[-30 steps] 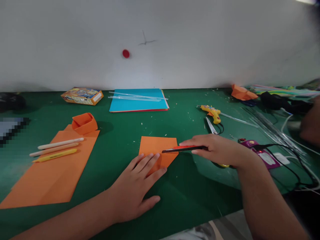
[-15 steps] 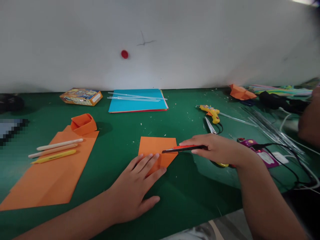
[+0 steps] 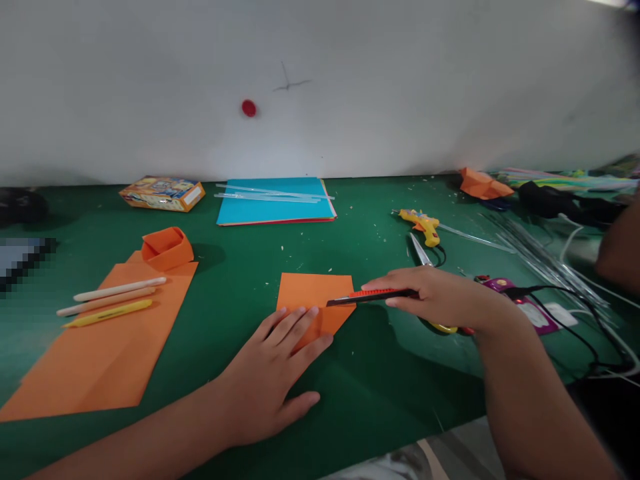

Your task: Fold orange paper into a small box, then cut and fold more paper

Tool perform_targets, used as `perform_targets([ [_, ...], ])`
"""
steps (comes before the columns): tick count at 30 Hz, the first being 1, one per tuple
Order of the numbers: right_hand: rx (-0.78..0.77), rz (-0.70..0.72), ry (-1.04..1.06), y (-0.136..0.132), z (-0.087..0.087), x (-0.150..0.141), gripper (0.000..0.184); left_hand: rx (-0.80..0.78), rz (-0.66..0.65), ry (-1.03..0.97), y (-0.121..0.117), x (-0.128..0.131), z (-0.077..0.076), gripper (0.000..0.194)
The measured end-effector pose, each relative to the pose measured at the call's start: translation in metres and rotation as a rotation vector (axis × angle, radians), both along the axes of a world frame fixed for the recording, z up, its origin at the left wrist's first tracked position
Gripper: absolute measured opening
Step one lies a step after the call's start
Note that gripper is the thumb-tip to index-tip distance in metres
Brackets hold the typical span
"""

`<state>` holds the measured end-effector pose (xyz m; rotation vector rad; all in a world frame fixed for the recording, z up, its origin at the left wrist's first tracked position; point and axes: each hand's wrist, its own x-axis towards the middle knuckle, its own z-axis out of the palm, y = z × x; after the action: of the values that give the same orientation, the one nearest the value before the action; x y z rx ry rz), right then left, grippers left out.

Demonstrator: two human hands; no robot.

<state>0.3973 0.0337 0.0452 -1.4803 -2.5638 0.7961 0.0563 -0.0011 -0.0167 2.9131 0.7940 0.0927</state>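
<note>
Green bench (image 3: 225,280): my left hand (image 3: 273,373) lies flat, pinning the orange paper (image 3: 313,293); my right hand (image 3: 433,297) grips the utility knife (image 3: 367,297), mid-cut; next, a steady pull.

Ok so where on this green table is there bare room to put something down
Bare green lies between the big orange sheet and the small orange paper, and between that paper and the blue paper stack. Right of the right hand it is crowded: glue gun, scissors, cables.
</note>
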Motion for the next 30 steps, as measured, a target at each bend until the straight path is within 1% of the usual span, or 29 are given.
perform_targets([
  [8, -0.023, 0.006, -0.032, 0.0011, 0.0022, 0.0007, 0.044, 0.022, 0.003, -0.029, 0.0002, -0.0003, -0.0033, 0.068],
  [18, -0.009, 0.006, -0.028, 0.0031, 0.0004, 0.0060, 0.044, 0.026, -0.009, 0.011, 0.0007, -0.0005, 0.0010, 0.067],
  [26, -0.022, -0.001, -0.063, 0.0020, 0.0061, 0.0045, 0.043, 0.028, -0.010, 0.011, 0.0007, -0.0002, 0.0012, 0.067],
  [30, -0.026, 0.005, -0.069, 0.0021, 0.0063, 0.0054, 0.044, 0.034, -0.015, 0.005, 0.0010, 0.0003, 0.0016, 0.067],
])
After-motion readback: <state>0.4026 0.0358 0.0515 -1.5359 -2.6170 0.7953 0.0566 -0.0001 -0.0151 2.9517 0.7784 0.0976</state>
